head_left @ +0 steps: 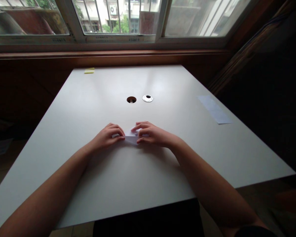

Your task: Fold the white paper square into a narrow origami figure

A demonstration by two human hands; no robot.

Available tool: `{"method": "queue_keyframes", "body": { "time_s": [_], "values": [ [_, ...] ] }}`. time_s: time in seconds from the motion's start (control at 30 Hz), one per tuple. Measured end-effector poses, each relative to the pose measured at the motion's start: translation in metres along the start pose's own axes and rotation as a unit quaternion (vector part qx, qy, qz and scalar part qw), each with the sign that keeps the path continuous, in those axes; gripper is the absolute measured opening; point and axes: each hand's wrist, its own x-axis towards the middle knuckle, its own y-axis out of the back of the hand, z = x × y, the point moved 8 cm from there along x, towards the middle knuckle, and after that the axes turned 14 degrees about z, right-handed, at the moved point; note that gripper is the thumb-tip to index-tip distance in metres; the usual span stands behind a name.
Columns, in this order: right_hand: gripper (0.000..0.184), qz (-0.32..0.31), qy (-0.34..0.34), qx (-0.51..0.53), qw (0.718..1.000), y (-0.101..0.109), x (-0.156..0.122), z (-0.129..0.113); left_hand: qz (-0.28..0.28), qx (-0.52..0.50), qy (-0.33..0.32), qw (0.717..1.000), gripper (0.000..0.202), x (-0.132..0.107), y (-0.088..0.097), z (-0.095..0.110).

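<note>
A small piece of folded white paper (131,139) is held between my two hands, low over the middle of the white table. My left hand (111,135) pinches its left end, thumb below and fingers above. On the other side, my right hand (149,133) grips the right part, with its fingers bent over the paper and the thumb at the near edge. Part of the paper is hidden behind the fingers.
The white table (93,187) has a round cable hole (131,99) with a metal ring cover (147,98) beside it. A paper strip (214,109) lies near the right edge, and yellow sticky notes (89,70) at the far left corner. Behind stands a window (118,19).
</note>
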Motion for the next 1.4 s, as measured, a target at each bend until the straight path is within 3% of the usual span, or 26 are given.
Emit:
{"method": "queue_keyframes", "body": {
  "time_s": [0.3, 0.47, 0.53, 0.67, 0.73, 0.83, 0.97, 1.13, 1.3, 1.4],
  "values": [
    [0.016, -0.004, -0.071, -0.039, 0.997, -0.002, -0.002, 0.011, 0.0, 0.022, 0.079, 0.997, 0.028, -0.001, 0.0, -0.006],
    [0.023, -0.001, -0.091, -0.014, 0.996, 0.001, -0.002, 0.015, 0.019, 0.029, 0.078, 0.996, 0.027, -0.003, 0.001, -0.014],
    [0.027, 0.011, -0.101, -0.001, 0.995, 0.003, 0.0, 0.018, 0.042, 0.019, 0.063, 0.997, 0.027, -0.003, 0.003, -0.015],
    [0.03, 0.037, -0.134, 0.031, 0.99, 0.008, 0.002, 0.023, 0.151, -0.046, -0.003, 0.987, 0.016, -0.004, 0.013, -0.002],
    [0.031, 0.051, -0.143, 0.052, 0.987, 0.01, 0.003, 0.022, 0.184, -0.067, -0.054, 0.979, 0.042, -0.006, 0.016, 0.01],
    [0.034, 0.071, -0.136, 0.086, 0.984, 0.012, 0.005, 0.018, 0.225, -0.028, -0.126, 0.966, 0.063, -0.009, 0.021, 0.03],
    [0.04, 0.088, -0.124, 0.125, 0.981, 0.011, 0.005, 0.011, 0.26, 0.059, -0.157, 0.951, 0.05, -0.012, 0.028, 0.045],
    [0.031, 0.156, -0.14, 0.11, 0.972, 0.019, -0.001, 0.01, 0.3, 0.078, -0.13, 0.942, 0.036, -0.014, 0.036, 0.044],
    [0.045, 0.226, -0.034, 0.117, 0.967, 0.033, 0.002, -0.01, 0.354, 0.0, -0.049, 0.934, 0.031, -0.014, 0.046, 0.027],
    [0.039, 0.24, 0.013, 0.096, 0.966, 0.036, 0.003, -0.021, 0.363, -0.057, -0.011, 0.93, 0.028, -0.013, 0.047, 0.025]
  ]
}}
